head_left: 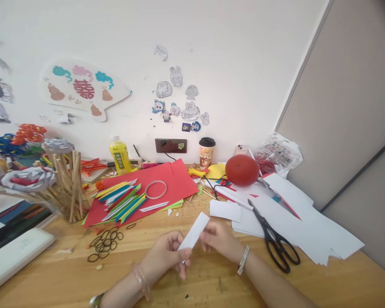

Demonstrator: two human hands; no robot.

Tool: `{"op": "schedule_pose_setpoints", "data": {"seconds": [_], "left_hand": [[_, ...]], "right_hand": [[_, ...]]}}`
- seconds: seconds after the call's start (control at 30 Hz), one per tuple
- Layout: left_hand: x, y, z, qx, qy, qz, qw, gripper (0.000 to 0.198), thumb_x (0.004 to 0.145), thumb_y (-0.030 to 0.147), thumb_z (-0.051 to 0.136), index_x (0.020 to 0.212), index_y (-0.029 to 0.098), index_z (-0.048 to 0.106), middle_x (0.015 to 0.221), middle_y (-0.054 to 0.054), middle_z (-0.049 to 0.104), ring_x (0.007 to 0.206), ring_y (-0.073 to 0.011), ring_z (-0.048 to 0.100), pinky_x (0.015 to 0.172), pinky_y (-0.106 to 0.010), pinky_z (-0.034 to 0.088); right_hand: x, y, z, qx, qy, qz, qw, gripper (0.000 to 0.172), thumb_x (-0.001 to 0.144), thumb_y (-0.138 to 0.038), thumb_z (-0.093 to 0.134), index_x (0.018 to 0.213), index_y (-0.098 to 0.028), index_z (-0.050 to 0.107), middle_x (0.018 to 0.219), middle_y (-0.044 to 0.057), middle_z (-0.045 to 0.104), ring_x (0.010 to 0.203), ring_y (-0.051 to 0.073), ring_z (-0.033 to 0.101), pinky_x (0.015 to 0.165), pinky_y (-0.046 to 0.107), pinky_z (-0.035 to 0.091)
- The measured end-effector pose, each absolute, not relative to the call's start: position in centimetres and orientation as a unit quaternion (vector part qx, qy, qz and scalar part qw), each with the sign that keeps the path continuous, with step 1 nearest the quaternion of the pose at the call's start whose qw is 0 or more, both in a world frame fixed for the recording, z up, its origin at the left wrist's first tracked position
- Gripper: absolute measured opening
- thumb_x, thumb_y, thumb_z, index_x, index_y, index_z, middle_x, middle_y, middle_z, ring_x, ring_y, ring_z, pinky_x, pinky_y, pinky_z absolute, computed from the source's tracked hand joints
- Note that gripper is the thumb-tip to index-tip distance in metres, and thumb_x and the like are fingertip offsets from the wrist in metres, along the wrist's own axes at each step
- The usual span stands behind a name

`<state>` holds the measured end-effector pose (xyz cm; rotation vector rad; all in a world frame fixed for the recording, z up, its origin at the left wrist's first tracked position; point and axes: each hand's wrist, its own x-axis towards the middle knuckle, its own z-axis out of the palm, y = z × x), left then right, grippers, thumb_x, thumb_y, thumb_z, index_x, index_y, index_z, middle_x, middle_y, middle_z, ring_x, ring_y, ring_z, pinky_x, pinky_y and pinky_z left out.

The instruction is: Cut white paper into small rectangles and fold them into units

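white paper strip (pixel 195 231) sits between both hands, low centre of the head view, just above the wooden table (pixel 67 273). its long axis runs diagonal, lower-left end to upper-right end, pointing away from the person toward the back of the table. left hand (pixel 165 256) has the lower end, fingers curled closed around it, thumb on top. right hand (pixel 218 239) is at the strip's middle on the right side, fingers bent in and touching the edge; looks like a pinch but the contact is partly hidden, cannot tell how firm. upper end of strip is free, sticking out past both hands. left hand is nearer the person, right hand a bit further up. bracelets on both wrists.

outward: black scissors (pixel 276 239) lie just right of the right hand, handles toward the person, blades pointing up-left onto a pile of white paper sheets (pixel 301 214). small white paper piece (pixel 225 210) just beyond the hands. rubber bands (pixel 104 246) scattered left of the left hand. red paper sheet (pixel 176 177) further back with coloured folded strips (pixel 122 201) and a metal ring (pixel 155 189) on it. red balloon (pixel 242 170), paper cup (pixel 206 153), yellow bottle (pixel 119 155) near the wall. wooden sticks (pixel 69 184) in a holder far left.
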<state>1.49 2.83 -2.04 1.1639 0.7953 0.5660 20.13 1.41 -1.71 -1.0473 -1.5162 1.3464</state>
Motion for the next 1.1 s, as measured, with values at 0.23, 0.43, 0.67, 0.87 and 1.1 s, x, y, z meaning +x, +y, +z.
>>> {"op": "schedule_pose_setpoints", "data": {"seconds": [0.23, 0.43, 0.67, 0.87, 1.1], "left_hand": [[1.5, 2.9, -1.7, 0.56, 0.333, 0.274, 0.707, 0.041, 0.053, 0.042, 0.076, 0.068, 0.015, 0.048, 0.052, 0.004, 0.061, 0.04, -0.0098, 0.058, 0.042, -0.019, 0.043], [0.8, 3.5, -1.0, 0.567, 0.351, 0.299, 0.683, 0.036, 0.057, 0.04, 0.074, 0.067, 0.015, 0.051, 0.052, 0.004, 0.059, 0.04, -0.0097, 0.057, 0.044, -0.02, 0.039], [0.5, 3.8, -0.6, 0.531, 0.39, 0.364, 0.658, 0.038, 0.053, 0.04, 0.076, 0.064, 0.015, 0.05, 0.05, 0.004, 0.06, 0.04, -0.0082, 0.053, 0.045, -0.019, 0.038], [1.1, 2.1, -0.6, 0.433, 0.336, 0.225, 0.806, 0.053, 0.064, 0.059, 0.06, 0.09, 0.014, 0.053, 0.068, -0.007, 0.068, 0.052, -0.0161, 0.064, 0.053, -0.027, 0.046], [1.7, 1.9, -1.2, 0.408, 0.28, 0.328, 0.805, 0.034, 0.073, 0.046, 0.059, 0.079, 0.012, 0.056, 0.066, -0.004, 0.064, 0.06, -0.0144, 0.062, 0.061, -0.027, 0.047]], "right_hand": [[19.1, 1.3, -2.0, -0.465, -0.568, 0.506, 0.453, 0.042, 0.074, -0.051, 0.054, 0.053, -0.015, 0.053, 0.041, -0.004, 0.046, 0.039, 0.007, 0.04, 0.043, 0.02, 0.03], [20.0, 1.7, -2.1, -0.47, -0.531, 0.502, 0.495, 0.043, 0.076, -0.054, 0.049, 0.059, -0.014, 0.056, 0.043, -0.003, 0.048, 0.04, 0.008, 0.042, 0.044, 0.021, 0.034], [20.2, 1.6, -1.4, -0.486, -0.53, 0.461, 0.52, 0.042, 0.075, -0.054, 0.05, 0.059, -0.015, 0.054, 0.045, -0.003, 0.048, 0.044, 0.01, 0.044, 0.047, 0.022, 0.036], [18.8, 0.5, -1.2, -0.54, -0.636, 0.213, 0.508, 0.046, 0.088, -0.042, 0.034, 0.05, -0.018, 0.045, 0.047, -0.001, 0.045, 0.048, 0.012, 0.044, 0.051, 0.025, 0.036], [17.5, -0.5, -1.5, -0.394, -0.861, -0.056, 0.317, 0.023, 0.085, -0.026, 0.042, 0.098, -0.017, 0.059, 0.091, 0.01, 0.062, 0.074, 0.02, 0.048, 0.061, 0.032, 0.037]]}}
